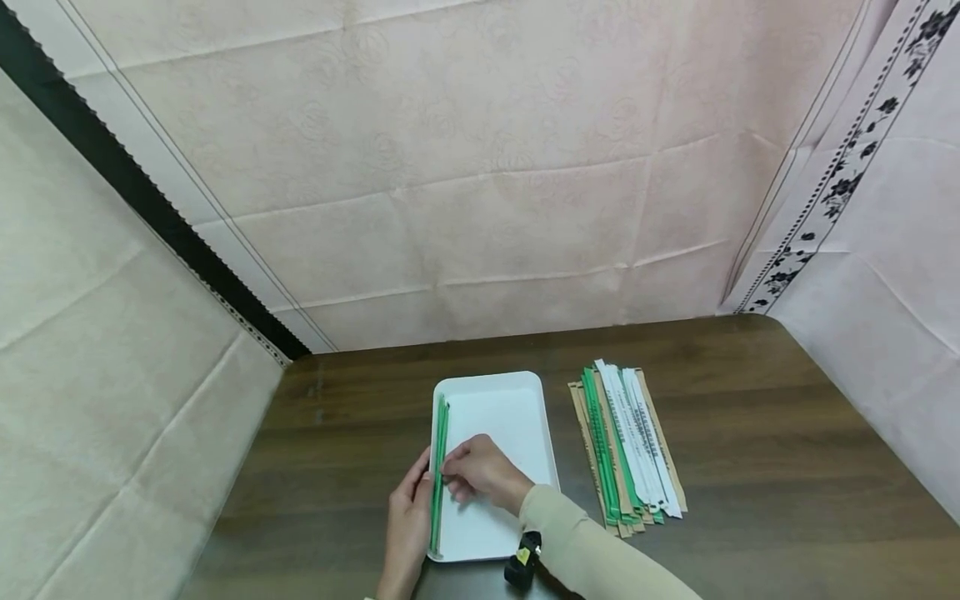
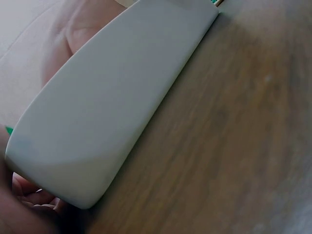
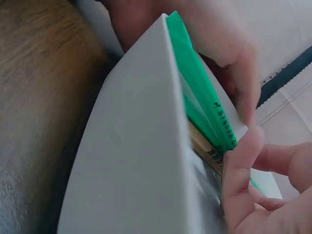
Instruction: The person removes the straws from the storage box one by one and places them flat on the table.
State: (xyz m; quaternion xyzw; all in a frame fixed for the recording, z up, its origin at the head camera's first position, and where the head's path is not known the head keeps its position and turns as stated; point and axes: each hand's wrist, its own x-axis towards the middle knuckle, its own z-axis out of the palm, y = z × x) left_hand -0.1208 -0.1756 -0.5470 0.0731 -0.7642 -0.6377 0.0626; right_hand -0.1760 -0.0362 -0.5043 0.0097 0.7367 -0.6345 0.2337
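A shallow white tray point(image 1: 498, 533) lies on the table, its side wall filling much of both wrist views. Along its left inner edge run long slim green wrapped packets point(image 1: 437, 512); a brown packet point(image 3: 205, 145) shows beneath the green in the right wrist view. My left hand point(image 1: 407, 529) grips the tray's left rim, with curled fingers point(image 2: 36, 194) partly hidden by the tray in the left wrist view. With thumb and fingers, my right hand point(image 1: 486, 475) pinches a green packet point(image 3: 207, 100) with dark printing near its middle.
Right of the tray, a loose pile of slim green, white and brown packets point(image 1: 628, 446) lies on the wooden table point(image 1: 757, 467). Pale cloth hangs point(image 1: 480, 208) behind the table and at both sides. A black device point(image 1: 522, 562) is strapped to my right wrist.
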